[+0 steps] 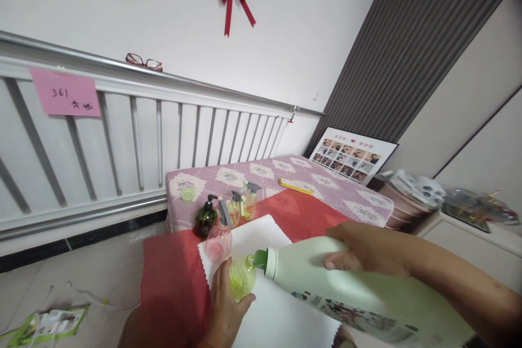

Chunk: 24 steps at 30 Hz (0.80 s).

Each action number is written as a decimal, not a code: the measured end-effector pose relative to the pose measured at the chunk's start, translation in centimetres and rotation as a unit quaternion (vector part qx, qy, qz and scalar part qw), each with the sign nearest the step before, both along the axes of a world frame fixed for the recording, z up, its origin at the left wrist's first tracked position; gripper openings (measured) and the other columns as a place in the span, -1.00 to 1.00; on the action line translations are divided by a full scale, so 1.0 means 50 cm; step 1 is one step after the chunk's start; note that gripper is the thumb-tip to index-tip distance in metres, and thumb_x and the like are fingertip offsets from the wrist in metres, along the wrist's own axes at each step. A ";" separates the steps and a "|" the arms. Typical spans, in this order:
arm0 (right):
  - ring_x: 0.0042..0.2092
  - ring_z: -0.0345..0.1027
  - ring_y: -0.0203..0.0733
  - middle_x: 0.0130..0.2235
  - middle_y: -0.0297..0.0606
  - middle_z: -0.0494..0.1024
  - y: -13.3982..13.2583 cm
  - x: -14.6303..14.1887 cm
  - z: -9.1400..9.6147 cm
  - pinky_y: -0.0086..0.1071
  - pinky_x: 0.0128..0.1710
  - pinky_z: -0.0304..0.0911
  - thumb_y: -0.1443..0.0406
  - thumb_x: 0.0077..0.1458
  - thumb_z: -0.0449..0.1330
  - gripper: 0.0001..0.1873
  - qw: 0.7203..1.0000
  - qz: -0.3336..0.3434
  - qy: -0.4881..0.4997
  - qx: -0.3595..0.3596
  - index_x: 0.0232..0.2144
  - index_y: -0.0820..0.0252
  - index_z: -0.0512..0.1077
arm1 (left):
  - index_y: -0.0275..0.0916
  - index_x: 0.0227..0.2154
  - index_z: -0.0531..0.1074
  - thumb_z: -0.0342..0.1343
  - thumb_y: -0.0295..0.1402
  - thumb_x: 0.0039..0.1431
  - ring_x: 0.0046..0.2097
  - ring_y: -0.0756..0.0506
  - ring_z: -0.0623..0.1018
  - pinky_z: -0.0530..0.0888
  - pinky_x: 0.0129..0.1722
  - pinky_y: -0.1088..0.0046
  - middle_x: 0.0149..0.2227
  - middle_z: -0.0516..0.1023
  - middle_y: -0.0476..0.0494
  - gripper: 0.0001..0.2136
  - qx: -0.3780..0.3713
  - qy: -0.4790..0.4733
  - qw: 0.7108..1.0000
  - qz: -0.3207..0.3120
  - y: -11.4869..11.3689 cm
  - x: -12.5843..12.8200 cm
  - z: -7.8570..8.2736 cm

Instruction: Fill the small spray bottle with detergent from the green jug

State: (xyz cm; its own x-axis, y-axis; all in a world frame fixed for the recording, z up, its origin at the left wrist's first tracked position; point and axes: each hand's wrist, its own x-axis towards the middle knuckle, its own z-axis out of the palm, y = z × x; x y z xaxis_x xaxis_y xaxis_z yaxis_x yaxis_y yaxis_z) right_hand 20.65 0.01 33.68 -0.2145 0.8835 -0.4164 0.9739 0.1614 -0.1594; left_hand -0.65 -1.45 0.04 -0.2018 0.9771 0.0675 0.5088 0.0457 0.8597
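Note:
My left hand (226, 304) is wrapped round a small yellow-green translucent bottle (242, 278), which stands uncapped over the white sheet. With my right hand (346, 253) I grip a large pale green jug (367, 296), tipped on its side. The jug's green pouring spout (260, 259) meets the small bottle's mouth; whether liquid is flowing I cannot tell. Just behind my left hand is a pink pump bottle (219, 242) with a grey head. A dark green pump bottle (205, 219) stands beside it, and clear pump bottles (249, 205) are grouped further back.
A white scallop-edged sheet (277, 315) lies over a red cloth (173, 283) on the patterned table cover (261, 171). A yellow-edged box (296, 186) and a pale green lid-like piece (188, 194) rest there. A photo board (353, 155) leans behind; a white radiator (138, 136) runs along the wall.

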 end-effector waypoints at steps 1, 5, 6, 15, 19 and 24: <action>-0.20 0.55 0.14 -0.26 -0.21 0.67 -0.001 -0.001 0.001 -0.16 -0.30 0.32 -0.07 0.02 0.25 -0.66 1.000 0.000 -0.001 -0.002 -0.39 0.04 0.46 | -0.36 0.25 0.14 0.29 -0.42 -0.12 0.39 -0.22 0.29 0.23 0.39 0.33 0.33 0.33 -0.40 -0.19 -0.001 -0.002 1.000 -0.001 0.000 0.000 0.001; -0.21 0.54 0.11 -0.25 -0.19 0.65 -0.002 -0.006 0.007 -0.20 -0.31 0.30 -0.06 0.05 0.24 -0.65 1.000 0.006 0.003 -0.010 -0.38 0.08 0.44 | -0.41 0.25 0.12 0.30 -0.43 -0.12 0.39 -0.26 0.27 0.21 0.41 0.27 0.33 0.32 -0.46 -0.18 0.005 -0.017 1.000 -0.005 -0.002 0.001 0.002; -0.21 0.53 0.11 -0.25 -0.19 0.65 -0.001 -0.006 0.007 -0.20 -0.31 0.29 -0.06 0.05 0.24 -0.64 1.000 0.007 0.000 -0.010 -0.38 0.08 0.44 | -0.42 0.25 0.12 0.30 -0.44 -0.12 0.39 -0.26 0.27 0.20 0.41 0.26 0.33 0.31 -0.46 -0.18 0.006 -0.022 1.000 -0.006 -0.002 0.000 0.002; -0.20 0.54 0.12 -0.25 -0.19 0.66 -0.003 -0.003 0.004 -0.20 -0.30 0.30 -0.05 0.05 0.23 -0.66 1.000 0.011 -0.005 -0.012 -0.38 0.08 0.44 | -0.43 0.26 0.09 0.31 -0.44 -0.13 0.39 -0.26 0.26 0.18 0.43 0.24 0.34 0.29 -0.46 -0.15 -0.009 -0.031 0.999 -0.014 -0.001 0.001 0.006; -0.18 0.54 0.13 -0.24 -0.19 0.66 -0.004 -0.007 0.007 -0.17 -0.28 0.33 -0.04 0.06 0.23 -0.67 1.000 0.011 -0.010 -0.013 -0.36 0.07 0.44 | -0.42 0.26 0.08 0.31 -0.43 -0.13 0.40 -0.25 0.24 0.17 0.43 0.25 0.35 0.28 -0.45 -0.15 -0.015 -0.021 1.000 -0.011 0.000 0.002 0.006; -0.18 0.56 0.11 -0.21 -0.19 0.67 0.002 0.005 -0.005 -0.18 -0.29 0.35 -0.06 0.06 0.24 -0.65 1.000 0.011 -0.022 -0.006 -0.34 0.07 0.46 | -0.44 0.26 0.09 0.30 -0.42 -0.14 0.39 -0.23 0.26 0.18 0.43 0.29 0.34 0.31 -0.45 -0.15 -0.009 -0.014 1.000 -0.007 0.000 -0.004 0.004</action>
State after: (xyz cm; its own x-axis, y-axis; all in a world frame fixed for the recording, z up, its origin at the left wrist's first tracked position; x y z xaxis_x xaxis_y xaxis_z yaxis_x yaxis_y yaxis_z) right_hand 20.88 0.09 33.45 -0.2152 0.8738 -0.4361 0.9763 0.1816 -0.1179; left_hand -0.83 -1.45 0.25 -0.1899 0.9808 0.0443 0.4856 0.0546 0.8725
